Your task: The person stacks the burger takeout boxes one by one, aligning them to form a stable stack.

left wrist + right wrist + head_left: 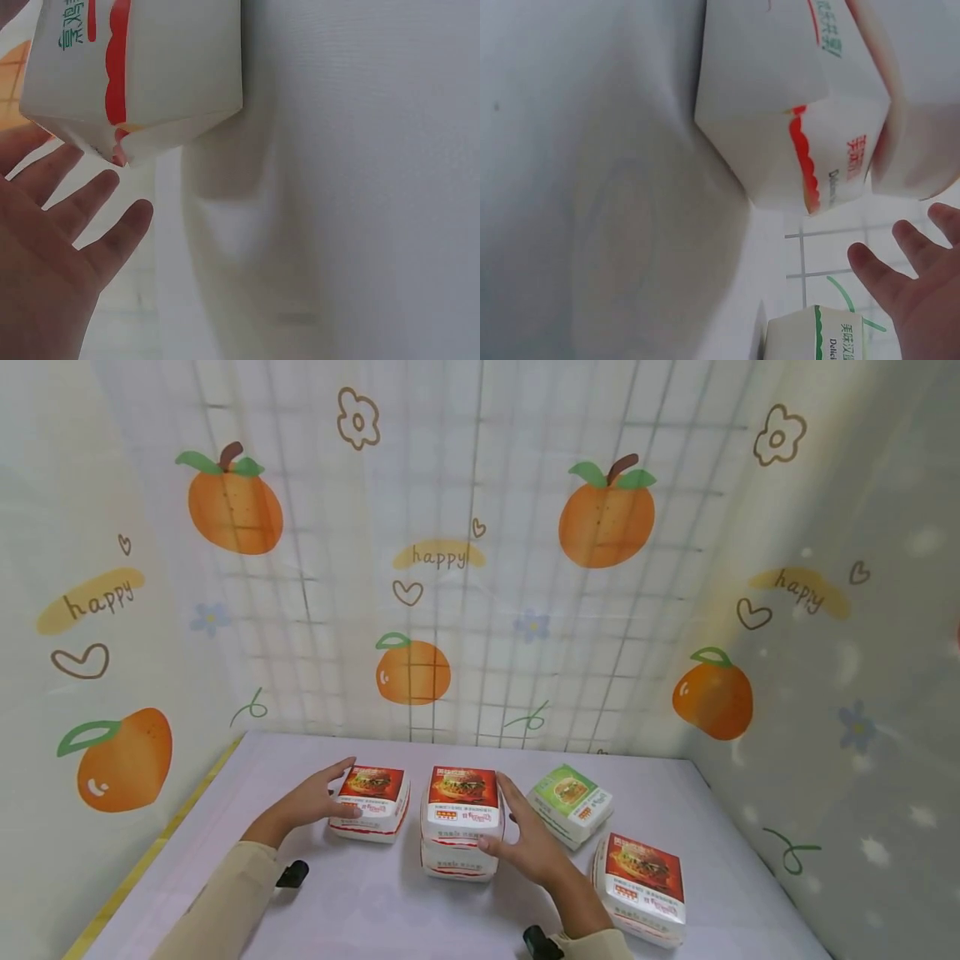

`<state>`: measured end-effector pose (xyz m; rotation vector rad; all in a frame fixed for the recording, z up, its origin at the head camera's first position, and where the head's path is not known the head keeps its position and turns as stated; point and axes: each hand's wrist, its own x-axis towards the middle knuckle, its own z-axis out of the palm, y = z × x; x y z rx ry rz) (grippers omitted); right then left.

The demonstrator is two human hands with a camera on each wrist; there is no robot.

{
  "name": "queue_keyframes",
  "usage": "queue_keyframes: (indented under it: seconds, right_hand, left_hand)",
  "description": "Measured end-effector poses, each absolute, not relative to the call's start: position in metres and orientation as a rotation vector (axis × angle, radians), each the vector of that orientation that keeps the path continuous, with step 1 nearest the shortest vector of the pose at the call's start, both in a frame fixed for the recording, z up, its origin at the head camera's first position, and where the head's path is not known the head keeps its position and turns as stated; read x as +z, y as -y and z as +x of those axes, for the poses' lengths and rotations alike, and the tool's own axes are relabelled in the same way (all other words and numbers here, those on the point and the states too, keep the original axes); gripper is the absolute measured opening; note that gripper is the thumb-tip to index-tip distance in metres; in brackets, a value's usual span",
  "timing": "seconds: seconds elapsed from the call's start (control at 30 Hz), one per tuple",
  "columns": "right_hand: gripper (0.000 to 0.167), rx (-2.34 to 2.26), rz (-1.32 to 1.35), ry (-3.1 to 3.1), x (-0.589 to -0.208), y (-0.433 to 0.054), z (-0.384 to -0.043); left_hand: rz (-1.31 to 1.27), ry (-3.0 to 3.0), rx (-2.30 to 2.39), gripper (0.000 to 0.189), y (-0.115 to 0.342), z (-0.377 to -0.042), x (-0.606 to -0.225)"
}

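Right now, the left hand [306,803] grips a red-topped box [377,802] by its left side; the right hand [534,846] grasps the upper box [459,806] of a stack [456,862], a green-topped box [570,806] just beyond that grip.

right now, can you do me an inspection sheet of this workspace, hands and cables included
Surface: pale tabletop, yellow strip along its left edge.
Job's things: left red-topped box; two-box stack; right red-topped box; green-topped box.
Clutter: nothing seen.
Hands: left hand, fingers spread, at the left box; right hand, fingers spread, beside the stack.
Cables: nothing seen.
Surroundings: pale backdrop with orange-fruit prints.
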<state>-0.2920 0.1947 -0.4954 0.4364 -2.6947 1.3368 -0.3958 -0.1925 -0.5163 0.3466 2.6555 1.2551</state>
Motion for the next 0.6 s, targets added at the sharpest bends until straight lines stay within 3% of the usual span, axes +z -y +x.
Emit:
queue_keyframes:
  seconds: [0.3, 0.6]
  right_hand:
    - [0.102, 1.347, 0.416, 2.7, -0.495, -0.194, -0.291]
    - [0.104, 1.348, 0.427, 2.701, -0.494, -0.193, -0.292]
  left_hand:
    - [0.321, -2.691, 1.246, 0.113, 0.195, -0.387, -0.519]
    - [0.419, -2.714, 1.226, 0.121, 0.194, -0.38, -0.525]
